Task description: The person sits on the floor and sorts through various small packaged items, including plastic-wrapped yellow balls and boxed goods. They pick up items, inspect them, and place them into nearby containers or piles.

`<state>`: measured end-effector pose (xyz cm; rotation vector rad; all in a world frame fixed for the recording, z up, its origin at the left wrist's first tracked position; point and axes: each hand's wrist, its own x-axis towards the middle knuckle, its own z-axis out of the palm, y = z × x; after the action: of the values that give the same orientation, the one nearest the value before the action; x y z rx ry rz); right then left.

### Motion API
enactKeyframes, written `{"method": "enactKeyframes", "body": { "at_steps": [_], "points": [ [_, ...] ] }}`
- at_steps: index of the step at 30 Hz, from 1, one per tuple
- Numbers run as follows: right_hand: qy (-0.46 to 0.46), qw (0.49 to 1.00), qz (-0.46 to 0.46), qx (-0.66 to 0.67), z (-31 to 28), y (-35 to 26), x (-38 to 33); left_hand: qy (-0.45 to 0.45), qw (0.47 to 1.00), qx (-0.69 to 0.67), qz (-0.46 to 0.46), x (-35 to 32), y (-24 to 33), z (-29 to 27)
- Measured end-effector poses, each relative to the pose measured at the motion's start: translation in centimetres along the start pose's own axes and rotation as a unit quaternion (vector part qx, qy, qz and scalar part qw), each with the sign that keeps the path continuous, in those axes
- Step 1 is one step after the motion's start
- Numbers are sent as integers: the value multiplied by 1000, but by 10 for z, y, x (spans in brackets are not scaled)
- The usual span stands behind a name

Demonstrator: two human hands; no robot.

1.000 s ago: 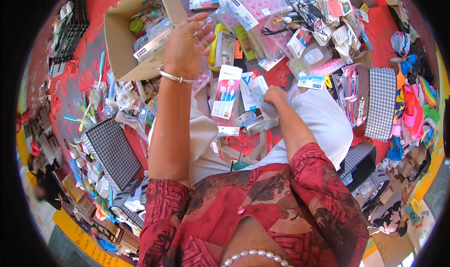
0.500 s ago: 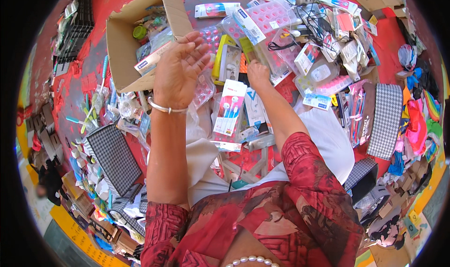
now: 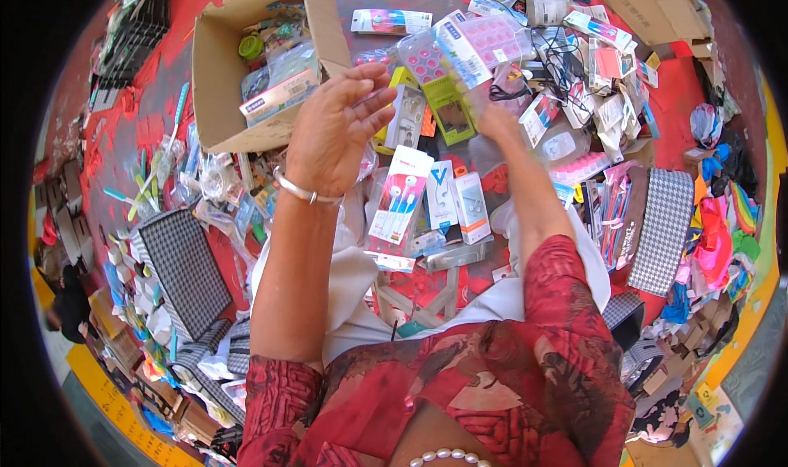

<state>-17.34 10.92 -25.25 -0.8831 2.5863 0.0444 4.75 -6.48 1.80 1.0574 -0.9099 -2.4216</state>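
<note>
The left hand (image 3: 338, 130) is held palm up, its fingers loosely half-curled and relaxed, just beside an open cardboard box (image 3: 220, 89). The right hand (image 3: 499, 124) is blurred near the lower end of a flat blue-and-white package (image 3: 464, 50); whether it grips it, I cannot tell. That package lies over clear packs of pink rounds (image 3: 492, 38), its print smeared. Below stand a yellow-green windowed box (image 3: 451, 110) and a white carton (image 3: 400, 196) with red lettering and pictured white earphones. Two slim white boxes (image 3: 455, 200) show earphones too. The red floor (image 3: 677, 93) is worn grey in patches; houndstooth boxes (image 3: 182, 274) flank the person, and a yellow band (image 3: 107, 393) bears dark writing.
</note>
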Motion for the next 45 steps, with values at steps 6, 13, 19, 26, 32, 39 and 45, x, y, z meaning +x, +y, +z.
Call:
{"method": "enactKeyframes", "body": {
  "at_steps": [6,13,19,26,32,39,45],
  "points": [
    [-74,982,-174,21,-102,86,-3,-15,1000,-2,1,-4,5,1],
    [-143,896,-11,421,-195,108,-72,-10,1000,-5,4,5,-3,-1],
    [-203,675,-54,708,-232,56,-172,-84,992,88,-29,2,-23,18],
    [-205,652,-43,729,-219,-25,-211,-297,952,60,-53,-19,-38,25],
    [-135,579,-12,804,-220,5,-184,-145,989,-41,12,-21,-14,-2],
    [102,223,-96,965,-239,88,-166,-170,979,-110,18,-51,5,-45],
    [94,451,-196,866,-239,0,-194,-124,990,37,-50,-67,-16,-28]
  ]
}}
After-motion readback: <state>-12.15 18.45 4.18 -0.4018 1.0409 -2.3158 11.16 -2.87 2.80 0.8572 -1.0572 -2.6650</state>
